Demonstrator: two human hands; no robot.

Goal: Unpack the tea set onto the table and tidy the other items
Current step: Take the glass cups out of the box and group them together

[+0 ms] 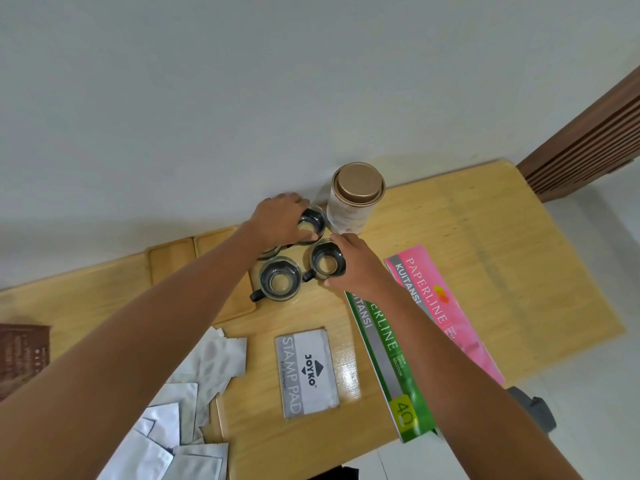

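Observation:
Several glass tea cups with black handles stand on the wooden table (485,237) near the wall. My left hand (277,220) grips the far cup (311,221) from its left side. My right hand (356,268) holds the right cup (327,263) by its rim. A third cup (280,283) stands free in front, on the edge of a wooden tray (169,261). Another cup (270,251) is mostly hidden under my left hand. A round tea tin (356,199) with a copper lid stands just right of the far cup.
A grey Joyko stamp pad box (306,372) lies in the middle. Green (388,358) and pink (446,317) Paperline receipt books lie to the right, partly under my right arm. Several silver sachets (194,393) are scattered at the lower left. A brown box (20,358) sits at the left edge.

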